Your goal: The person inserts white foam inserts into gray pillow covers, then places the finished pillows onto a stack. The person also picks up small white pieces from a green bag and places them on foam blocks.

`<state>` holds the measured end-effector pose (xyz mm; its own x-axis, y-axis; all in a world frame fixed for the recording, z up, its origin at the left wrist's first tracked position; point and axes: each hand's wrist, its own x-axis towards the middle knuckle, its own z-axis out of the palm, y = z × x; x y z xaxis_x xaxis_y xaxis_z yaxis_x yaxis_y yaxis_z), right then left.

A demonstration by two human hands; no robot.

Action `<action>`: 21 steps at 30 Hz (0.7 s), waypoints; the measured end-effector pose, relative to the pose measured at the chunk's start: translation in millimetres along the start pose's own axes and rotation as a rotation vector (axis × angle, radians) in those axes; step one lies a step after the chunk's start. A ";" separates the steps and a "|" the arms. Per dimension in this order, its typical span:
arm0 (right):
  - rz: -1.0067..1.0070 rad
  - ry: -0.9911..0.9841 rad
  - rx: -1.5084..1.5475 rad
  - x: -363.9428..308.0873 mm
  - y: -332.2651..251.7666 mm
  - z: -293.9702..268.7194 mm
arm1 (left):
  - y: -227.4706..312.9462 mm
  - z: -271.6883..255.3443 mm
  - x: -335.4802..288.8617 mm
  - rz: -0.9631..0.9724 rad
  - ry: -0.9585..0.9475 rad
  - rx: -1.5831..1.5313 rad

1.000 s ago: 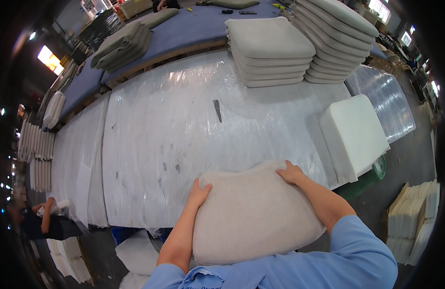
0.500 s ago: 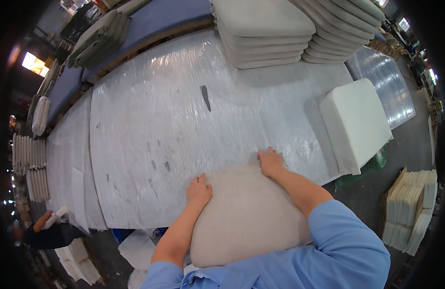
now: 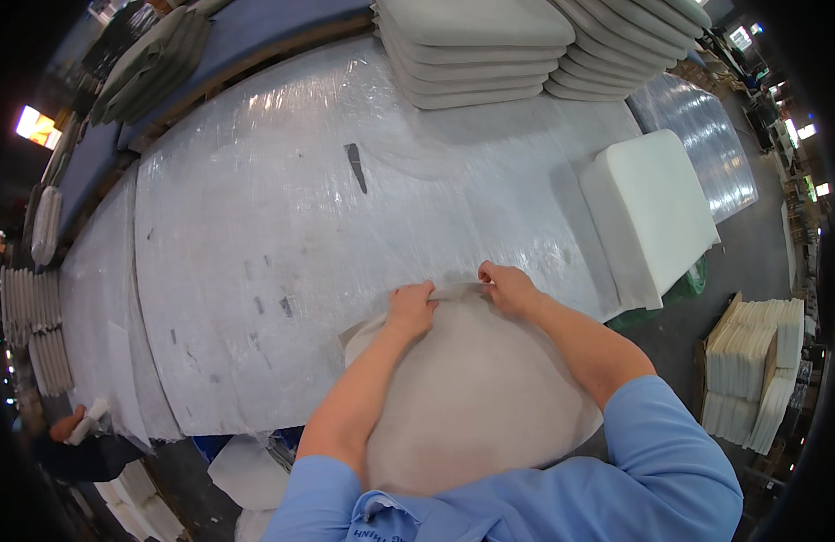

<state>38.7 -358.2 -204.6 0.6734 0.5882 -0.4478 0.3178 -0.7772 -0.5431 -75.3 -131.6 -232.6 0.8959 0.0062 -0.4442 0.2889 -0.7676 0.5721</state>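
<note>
A beige fabric-covered cushion (image 3: 476,388) lies against my front, its near part on the table edge or my body; I cannot tell which. My left hand (image 3: 412,309) is closed on the cover's far edge, thumb and fingers pinching the cloth. A little to the right, my right hand (image 3: 509,289) pinches the same edge with curled fingers. Between the hands the cloth edge is raised, and a loose flap of it spreads out left of my left wrist. Whether a seam or zip runs along that edge is too small to tell.
The table (image 3: 282,208) is wrapped in clear plastic film with dark torn spots. Stacked grey cushions (image 3: 476,59) stand at the far side, a white foam block (image 3: 657,212) at the right end. Foam pieces (image 3: 751,370) are piled beyond it. Another person's hand (image 3: 68,423) shows at the lower left.
Both hands have gone from resting at the cushion's far corners to pinching its far edge. My left hand moved right and away from me; the cover's edge has lifted. The view has shifted slightly.
</note>
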 end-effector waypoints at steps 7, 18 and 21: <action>0.307 -0.209 0.019 18.9 23.2 2.4 | -22.4 -5.3 -15.8 -0.048 -0.091 -0.051; 0.655 -0.044 0.883 19.5 22.0 12.8 | -96.7 -11.2 -59.1 -0.460 -0.042 0.191; 0.660 0.105 0.806 26.7 21.0 23.5 | -79.9 -7.6 -51.8 -0.589 -0.036 0.232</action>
<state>47.7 -353.6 -244.7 0.6179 0.0490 -0.7848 -0.6472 -0.5350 -0.5430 -142.2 -65.8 -250.0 0.5955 0.4518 -0.6642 0.6462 -0.7606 0.0620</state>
